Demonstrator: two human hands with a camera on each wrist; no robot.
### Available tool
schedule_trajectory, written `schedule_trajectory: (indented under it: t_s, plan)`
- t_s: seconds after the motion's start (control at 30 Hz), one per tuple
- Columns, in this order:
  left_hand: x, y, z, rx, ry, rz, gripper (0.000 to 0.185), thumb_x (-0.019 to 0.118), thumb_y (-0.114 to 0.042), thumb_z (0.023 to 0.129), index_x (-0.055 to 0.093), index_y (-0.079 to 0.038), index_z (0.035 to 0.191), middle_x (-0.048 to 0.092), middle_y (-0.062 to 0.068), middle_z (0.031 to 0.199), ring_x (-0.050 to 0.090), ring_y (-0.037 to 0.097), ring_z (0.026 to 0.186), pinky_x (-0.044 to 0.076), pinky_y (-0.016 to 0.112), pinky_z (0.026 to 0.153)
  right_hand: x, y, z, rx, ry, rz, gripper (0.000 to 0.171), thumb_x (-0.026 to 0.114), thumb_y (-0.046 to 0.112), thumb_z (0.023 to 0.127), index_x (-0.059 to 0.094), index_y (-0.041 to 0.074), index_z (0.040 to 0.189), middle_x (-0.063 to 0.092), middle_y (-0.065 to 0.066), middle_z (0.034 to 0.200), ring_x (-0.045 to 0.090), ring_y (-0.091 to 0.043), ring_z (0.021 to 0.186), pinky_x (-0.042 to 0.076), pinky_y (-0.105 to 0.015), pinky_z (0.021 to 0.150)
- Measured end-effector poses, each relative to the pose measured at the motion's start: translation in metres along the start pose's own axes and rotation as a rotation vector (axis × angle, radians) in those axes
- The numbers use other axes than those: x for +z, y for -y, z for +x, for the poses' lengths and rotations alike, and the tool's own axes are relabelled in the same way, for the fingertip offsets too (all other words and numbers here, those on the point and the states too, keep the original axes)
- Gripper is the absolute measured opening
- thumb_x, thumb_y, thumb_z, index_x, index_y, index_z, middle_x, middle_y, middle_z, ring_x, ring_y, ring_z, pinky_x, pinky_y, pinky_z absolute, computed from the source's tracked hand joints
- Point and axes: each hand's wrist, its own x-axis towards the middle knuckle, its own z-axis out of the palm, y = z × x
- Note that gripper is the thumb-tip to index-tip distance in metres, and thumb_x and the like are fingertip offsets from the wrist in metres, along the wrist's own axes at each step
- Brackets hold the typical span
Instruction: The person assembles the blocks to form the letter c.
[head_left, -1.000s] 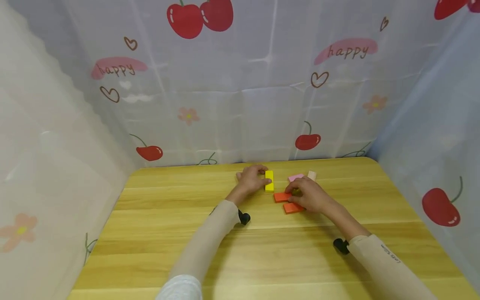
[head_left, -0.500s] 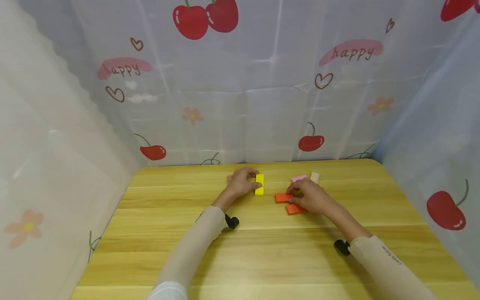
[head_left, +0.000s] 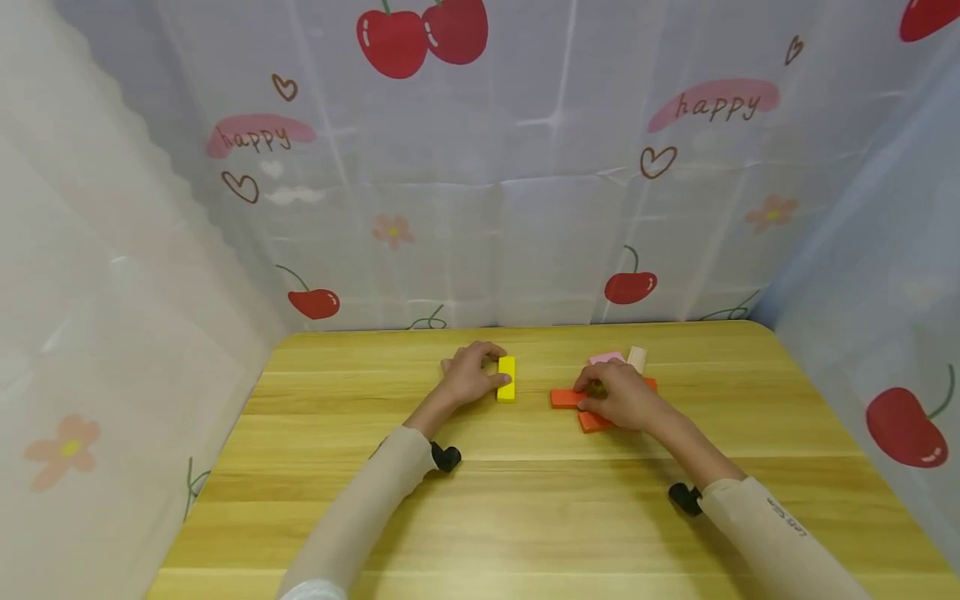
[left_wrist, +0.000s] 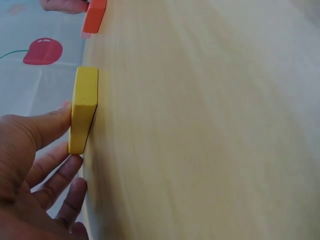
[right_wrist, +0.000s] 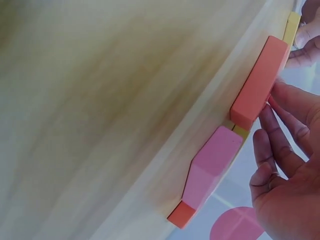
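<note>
My left hand (head_left: 468,377) pinches a yellow block (head_left: 507,379) between thumb and fingers, close over the table. In the left wrist view the thumb (left_wrist: 52,122) presses one side of the yellow block (left_wrist: 85,107). Farther right, my right hand (head_left: 618,396) pinches the right end of a flat orange block (head_left: 566,399). Just in front lies a second orange block (head_left: 593,422), partly under the hand. Some yellow (head_left: 597,388) shows between the right thumb and fingers. In the right wrist view, an orange block (right_wrist: 260,82) stands before the fingertips, with a pink block (right_wrist: 212,160) beside it.
Behind the right hand lie a pink block (head_left: 606,357) and a pale wooden block (head_left: 637,359). Another orange block (head_left: 652,384) peeks out beyond the knuckles. The wooden table (head_left: 480,517) ends at a printed curtain (head_left: 525,233) along the back and sides.
My left hand has moved left with the yellow block, away from the orange blocks. The right hand has stayed at the orange blocks. The head view has shifted slightly.
</note>
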Motion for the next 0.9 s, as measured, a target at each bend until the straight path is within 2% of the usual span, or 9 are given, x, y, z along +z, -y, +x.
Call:
schedule_trajectory:
  t_s: [0.27, 0.63, 0.73, 0.9]
  plan:
    - [-0.006, 0.005, -0.009, -0.002, -0.016, 0.018, 0.045, 0.083, -0.037, 0.096, 0.07, -0.021, 0.137, 0.071, 0.0, 0.136, 0.059, 0.031, 0.124, 0.028, 0.056, 0.101, 0.002, 0.002, 0.001, 0.025, 0.014, 0.019, 0.017, 0.087, 0.015, 0.091, 0.079, 0.013, 0.105, 0.078, -0.001, 0.102, 0.067, -0.023, 0.099, 0.049, -0.041, 0.09]
    - [-0.013, 0.01, -0.023, -0.005, -0.046, 0.017, 0.044, 0.083, -0.037, 0.096, 0.072, -0.021, 0.136, 0.071, 0.002, 0.139, 0.054, 0.032, 0.126, 0.025, 0.054, 0.099, 0.008, 0.015, 0.004, 0.056, 0.055, 0.007, 0.02, 0.088, 0.02, 0.091, 0.079, 0.015, 0.108, 0.078, 0.001, 0.106, 0.06, -0.02, 0.096, 0.048, -0.038, 0.088]
    - [-0.015, 0.013, -0.025, -0.01, -0.053, 0.018, 0.044, 0.083, -0.036, 0.096, 0.072, -0.022, 0.136, 0.071, 0.002, 0.138, 0.054, 0.031, 0.125, 0.025, 0.053, 0.099, 0.01, 0.018, 0.004, 0.053, 0.058, 0.012, 0.021, 0.088, 0.02, 0.091, 0.079, 0.015, 0.109, 0.079, 0.002, 0.107, 0.063, -0.02, 0.096, 0.051, -0.041, 0.09]
    - [-0.017, 0.017, -0.03, -0.019, -0.049, 0.009, 0.044, 0.083, -0.036, 0.096, 0.071, -0.023, 0.137, 0.07, 0.002, 0.138, 0.053, 0.031, 0.123, 0.024, 0.053, 0.1, 0.014, 0.023, 0.005, 0.07, 0.053, 0.003, 0.021, 0.088, 0.02, 0.09, 0.08, 0.015, 0.109, 0.08, 0.002, 0.107, 0.069, -0.022, 0.099, 0.049, -0.055, 0.107]
